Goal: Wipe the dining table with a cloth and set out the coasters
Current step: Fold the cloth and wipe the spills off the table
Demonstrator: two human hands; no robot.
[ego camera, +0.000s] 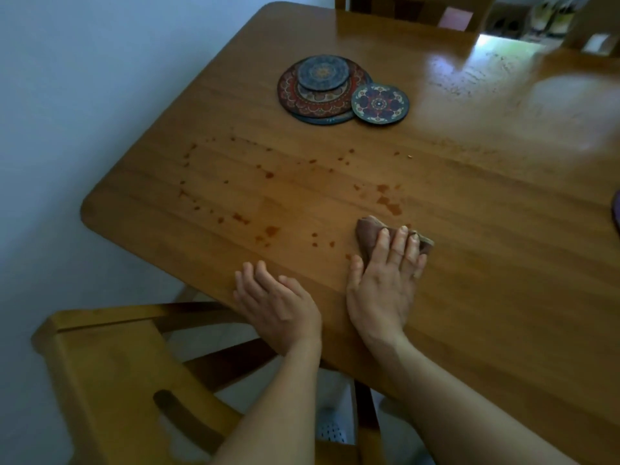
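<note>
The wooden dining table [469, 203] fills most of the view, with reddish-brown spots [268, 203] scattered over its near left part. My right hand [385, 280] lies flat on a small brown cloth [369, 234], pressing it onto the table near the front edge. My left hand [278, 303] rests flat on the table edge with fingers apart, holding nothing. Farther back lies a stack of round patterned coasters [318, 95]: a small blue one [322, 72] on top of larger red ones. A separate small coaster [379, 103] overlaps the stack's right side.
A wooden chair [110, 364] stands at the near left, tucked against the table edge. Another chair back [416, 10] shows at the far side. A white wall [84, 95] runs along the left. A purple object [616, 216] peeks in at the right edge.
</note>
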